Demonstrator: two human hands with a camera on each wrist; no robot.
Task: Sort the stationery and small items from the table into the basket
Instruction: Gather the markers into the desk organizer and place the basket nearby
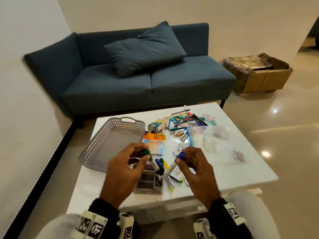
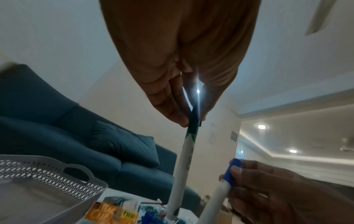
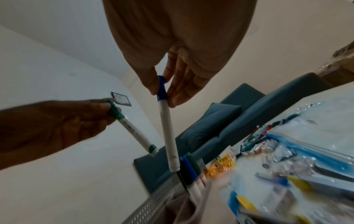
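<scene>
**Sorting status: two markers in hand above the pen holder; basket not yet loaded**

The fingers (image 2: 178, 115) of the left hand (image 1: 120, 171) pinch the cap end of a green-capped marker (image 2: 182, 159). The right hand (image 1: 195, 171) pinches the blue cap of a blue-capped marker (image 3: 166, 128) in the same way. Both markers hang tail down. Their lower ends converge on a small compartmented pen holder (image 1: 149, 182) that stands near the front edge of the desk (image 1: 241, 166), between the two hands.

Container contents:
- Pen holder: several capped markers stand upright in its right-hand compartment. The remaining compartments look dark; their contents cannot be made out.
- Grey perforated basket (image 1: 96, 149): it sits along the left edge of the desk, just behind the holder. Its floor shows no items in the head view.

Progress, as a judgement: the task is at an early stage. The markers are being grouped in the holder, and nothing has reached the basket.

Remaining on the desk:
- An orange-headed clip packet (image 1: 154, 137), just right of the basket.
- Loose batteries, pens, cartons and clear sachets, spread from the centre toward the far right corner.
- Short pens and small pieces beside the holder at the front.
</scene>
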